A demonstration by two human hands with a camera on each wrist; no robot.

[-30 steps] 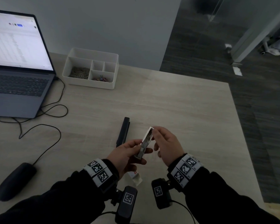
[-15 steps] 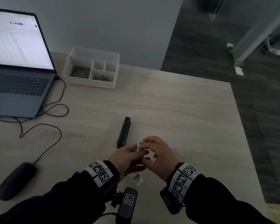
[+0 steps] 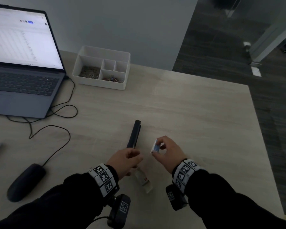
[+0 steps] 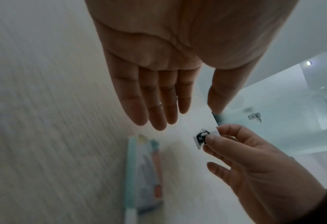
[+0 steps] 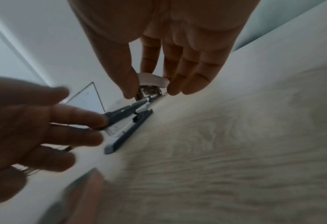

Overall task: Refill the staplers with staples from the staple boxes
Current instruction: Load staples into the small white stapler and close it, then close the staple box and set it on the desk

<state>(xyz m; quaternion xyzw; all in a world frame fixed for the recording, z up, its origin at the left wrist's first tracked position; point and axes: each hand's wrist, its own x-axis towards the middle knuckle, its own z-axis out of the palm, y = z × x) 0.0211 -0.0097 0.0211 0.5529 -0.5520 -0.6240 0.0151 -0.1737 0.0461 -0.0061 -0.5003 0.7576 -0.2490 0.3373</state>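
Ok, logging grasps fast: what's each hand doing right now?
Left hand: open, fingers straight, holding nothing.
Right hand: pinching a small staple box above the table.

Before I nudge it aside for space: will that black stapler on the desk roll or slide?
The stapler probably slides rather than rolls: the right wrist view shows a long flat base. It lies flat on the desk, so tipping seems unlikely. Its metal parts suggest some heft.

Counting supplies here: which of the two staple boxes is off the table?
The small blue-labelled staple box, pinched by the right hand. The other box lies flat on the table by the left hand.
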